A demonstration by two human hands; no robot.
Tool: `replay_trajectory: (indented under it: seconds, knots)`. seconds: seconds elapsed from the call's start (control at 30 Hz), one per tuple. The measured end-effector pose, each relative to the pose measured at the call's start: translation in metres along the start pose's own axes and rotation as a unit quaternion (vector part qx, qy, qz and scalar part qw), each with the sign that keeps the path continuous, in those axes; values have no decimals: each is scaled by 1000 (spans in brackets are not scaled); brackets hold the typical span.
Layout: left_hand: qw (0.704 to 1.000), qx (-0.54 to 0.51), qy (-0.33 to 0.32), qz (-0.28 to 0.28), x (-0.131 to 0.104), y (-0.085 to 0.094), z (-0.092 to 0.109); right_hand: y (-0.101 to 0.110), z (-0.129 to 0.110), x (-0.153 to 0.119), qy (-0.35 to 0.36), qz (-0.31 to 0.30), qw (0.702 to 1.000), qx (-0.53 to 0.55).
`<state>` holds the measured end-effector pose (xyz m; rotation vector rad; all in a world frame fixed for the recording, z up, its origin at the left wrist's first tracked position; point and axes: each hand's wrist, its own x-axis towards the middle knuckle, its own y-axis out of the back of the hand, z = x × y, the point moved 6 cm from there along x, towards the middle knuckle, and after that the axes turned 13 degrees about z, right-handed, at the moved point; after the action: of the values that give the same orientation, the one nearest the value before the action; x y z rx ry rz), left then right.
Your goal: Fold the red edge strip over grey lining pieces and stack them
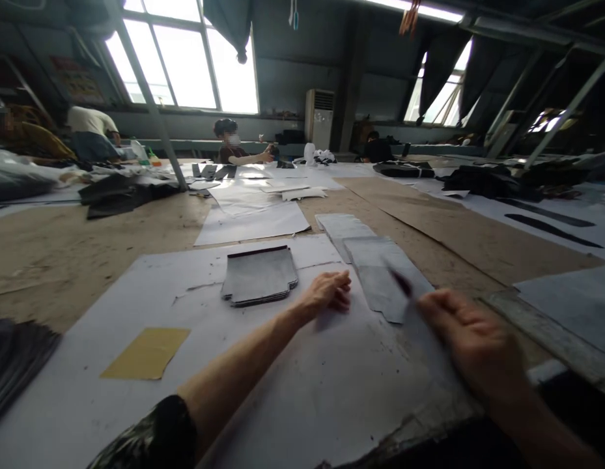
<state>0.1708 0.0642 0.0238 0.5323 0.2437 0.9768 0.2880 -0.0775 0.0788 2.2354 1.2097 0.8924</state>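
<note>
My left hand (329, 292) hovers or rests over the white paper, its fingers curled together; whether anything is between them is hidden. Just right of it lie grey fabric pieces (380, 270), overlapping a second flat grey piece (344, 228) behind. My right hand (473, 335), smeared by motion, is closed round a thin dark pointed tool (401, 281) whose tip points up and left over the grey pieces. Left of my left hand sits a neat stack of grey cut panels (260, 275) with a dark strip along its far edge.
White paper (136, 293) covers the near table, with a yellow-brown card (146, 353) on it. Dark layered fabric (16, 361) lies at the left edge. Further back are white sheets (253, 221), dark cloth piles (488, 182), a slanting pole (153, 98) and several people.
</note>
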Motion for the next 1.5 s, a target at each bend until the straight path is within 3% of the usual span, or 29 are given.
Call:
replay_trajectory:
  seconds: [0.07, 0.17, 0.27, 0.37, 0.43, 0.57, 0.7, 0.77, 0.93, 1.03, 1.27, 1.5]
  knots:
    - [997, -26, 45, -56, -20, 25, -15, -36, -23, -21, 23, 3, 999, 39]
    - [992, -14, 91, -91, -53, 69, -36, -97, -67, -51, 134, -28, 986, 97]
    - [992, 32, 104, -59, -80, 102, -53, -133, -101, -72, 240, -12, 962, 128]
    - [993, 67, 99, 6, -98, 114, -63, -149, -117, -79, 299, -49, 941, 149]
    - [992, 75, 91, 47, -106, 115, -66, -148, -118, -71, 325, -75, 930, 156]
    - [988, 95, 61, 101, -114, 113, -61, -133, -102, -31, 395, -28, 917, 55]
    - [980, 147, -25, 135, -116, 113, -51, -136, -82, -4, 434, -91, 895, -41]
    - [971, 163, -85, 152, -119, 111, -49, -136, -79, -4, 454, -105, 884, -31]
    - [925, 200, -261, 192, -133, 107, -41, -129, -79, -15, 491, -65, 868, 18]
    - [894, 227, -341, 180, -141, 103, -35, -126, -78, -20, 513, -46, 857, 22]
    - [882, 297, -348, 110, -144, 93, -29, -127, -79, -26, 557, -60, 828, -18]
    - [885, 296, -346, 97, -145, 90, -31, -128, -79, -25, 587, -85, 805, -25]
